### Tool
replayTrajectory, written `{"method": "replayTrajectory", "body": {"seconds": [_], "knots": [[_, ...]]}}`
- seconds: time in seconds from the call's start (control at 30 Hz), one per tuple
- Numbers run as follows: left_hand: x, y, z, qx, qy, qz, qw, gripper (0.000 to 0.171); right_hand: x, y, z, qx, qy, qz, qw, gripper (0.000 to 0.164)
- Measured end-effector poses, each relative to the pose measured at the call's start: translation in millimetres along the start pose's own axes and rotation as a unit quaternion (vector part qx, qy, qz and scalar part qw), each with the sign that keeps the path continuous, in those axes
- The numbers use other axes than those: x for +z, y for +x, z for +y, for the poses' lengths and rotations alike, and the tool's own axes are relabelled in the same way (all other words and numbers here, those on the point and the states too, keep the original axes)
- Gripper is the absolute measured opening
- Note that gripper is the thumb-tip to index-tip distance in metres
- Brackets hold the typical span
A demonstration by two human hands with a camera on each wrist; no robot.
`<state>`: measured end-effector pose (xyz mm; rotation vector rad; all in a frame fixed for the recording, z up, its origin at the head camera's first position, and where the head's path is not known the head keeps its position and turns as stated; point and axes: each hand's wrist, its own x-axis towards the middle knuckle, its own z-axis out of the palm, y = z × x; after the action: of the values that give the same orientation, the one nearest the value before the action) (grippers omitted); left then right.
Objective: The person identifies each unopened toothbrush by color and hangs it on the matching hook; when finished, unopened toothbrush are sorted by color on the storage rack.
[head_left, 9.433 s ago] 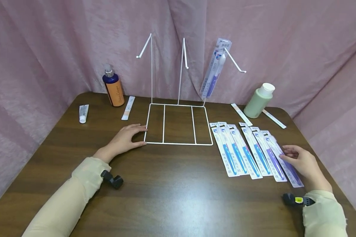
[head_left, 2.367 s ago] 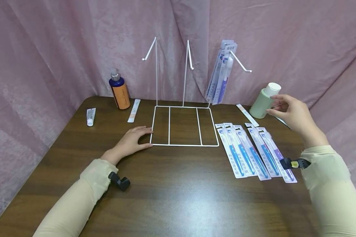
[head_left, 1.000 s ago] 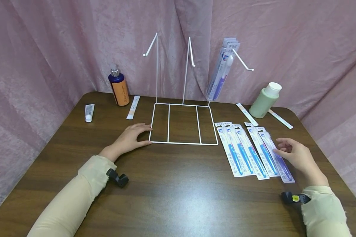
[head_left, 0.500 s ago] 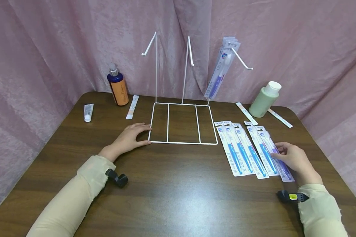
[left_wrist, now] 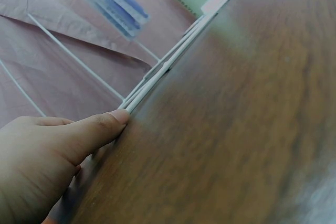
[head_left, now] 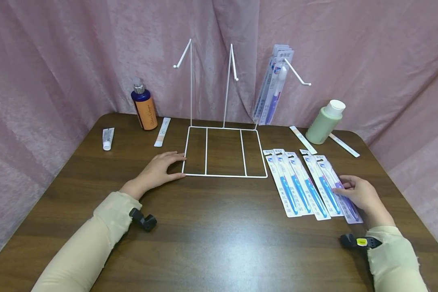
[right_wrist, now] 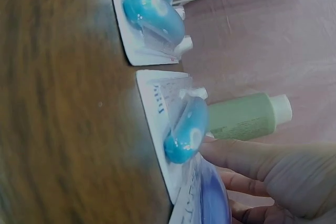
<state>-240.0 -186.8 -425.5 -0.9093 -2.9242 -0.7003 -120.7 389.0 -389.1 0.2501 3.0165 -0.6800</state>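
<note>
In the head view, my left hand (head_left: 156, 173) rests at the front left corner of a white wire rack (head_left: 224, 176), thumb and fingertips against its frame. The left wrist view shows the thumb (left_wrist: 102, 129) pressed on the wire. My right hand (head_left: 362, 195) pinches the edge of a purple packaged toothbrush (head_left: 350, 211), the rightmost in a row lying on the table. Its thumb (right_wrist: 236, 156) overlaps the packs in the right wrist view. Several blue packaged toothbrushes (head_left: 290, 194) lie to its left. Purple packaged toothbrushes (head_left: 273, 91) hang on the rack's right hook (head_left: 297, 74).
The left hook (head_left: 182, 54) and middle hook (head_left: 234, 67) stand bare. A green bottle (head_left: 323, 125) stands behind the toothbrushes, near thin white sachets (head_left: 303, 140). At the back left are an orange-labelled pump bottle (head_left: 145, 110), another sachet (head_left: 162, 132) and a small white tube (head_left: 108, 138).
Since the oldest frame, one purple toothbrush went from the row onto the right hook. My right hand came back from beside the green bottle to the last purple pack. The left hand stayed put.
</note>
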Motion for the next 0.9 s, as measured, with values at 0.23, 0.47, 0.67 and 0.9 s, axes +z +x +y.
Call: {"method": "replayTrajectory", "body": {"seconds": [0.23, 0.47, 0.67, 0.9], "knots": [[-0.8, 1.2, 0.6, 0.003, 0.004, 0.003, 1.0, 0.059, 1.5, -0.4, 3.5, 0.009, 0.037, -0.008, 0.999, 0.066], [-1.2, 1.0, 2.1, 0.001, 0.003, 0.001, 1.0, 0.06, 1.4, -1.8, 4.8, 0.021, 0.06, -0.012, 0.998, 0.062], [-1.3, -0.5, 2.4, 0.0, 0.005, 0.001, 1.0, 0.06, -2.3, -1.9, 4.7, 0.024, 0.06, -0.002, 0.998, 0.057], [-0.7, -1.5, 2.6, 0.004, 0.004, 0.006, 1.0, 0.06, -14.1, -7.2, -2.2, 0.006, 0.047, 0.045, 0.998, 0.053]]}}
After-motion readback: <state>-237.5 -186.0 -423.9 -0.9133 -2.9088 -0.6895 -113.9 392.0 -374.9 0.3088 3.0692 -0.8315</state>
